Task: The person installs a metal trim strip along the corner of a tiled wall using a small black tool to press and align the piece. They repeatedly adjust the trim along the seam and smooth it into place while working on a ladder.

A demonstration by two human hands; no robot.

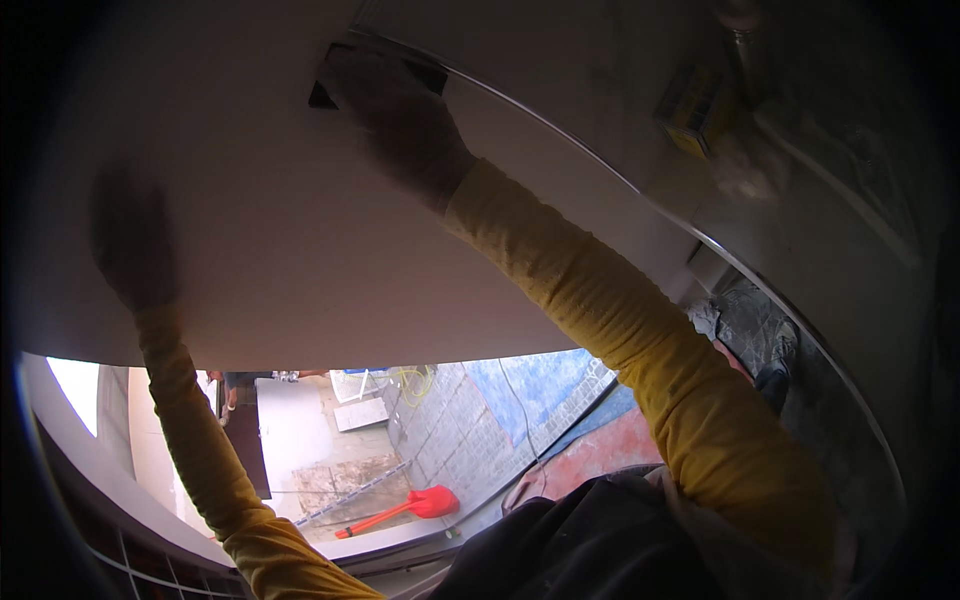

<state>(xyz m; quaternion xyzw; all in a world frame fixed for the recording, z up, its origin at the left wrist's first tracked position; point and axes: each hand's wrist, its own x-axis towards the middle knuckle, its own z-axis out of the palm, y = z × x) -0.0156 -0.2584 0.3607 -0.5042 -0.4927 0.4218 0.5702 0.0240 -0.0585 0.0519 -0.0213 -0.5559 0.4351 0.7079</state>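
the dark block (435,76) lies directly beneath the fingers of the right hand (405,120), near the top of the view, close to the metal trim (600,160) that curves along the border of the pale panel (270,220). black corners of the block show on either side of the hand; the middle of it is covered. it appears to rest against the face of the panel, though the light there is too weak to make out the contact line.

the right fingers are bent over the block and grasping it, spread across its width; how tightly, and where the thumb sits, is lost in shadow and motion blur. the left hand (135,230) is well apart from the block, over toward the left side of the panel. it is so dark and smeared that i cannot tell whether its fingers are released or clenched, nor whether they touch the panel.

both arms wear yellow sleeves (570,270), the right one crossing in front of the panel from the lower right. on the far side of the trim, in the gloom, is a small yellow box (695,110); any printing on it is too dim and blurred to read. below the panel's bottom edge, a bright strip shows a grey tiled floor (445,410), a blue sheet (520,392), a coiled yellow hose (414,384) and an orange-red tool (432,502) with a long handle.
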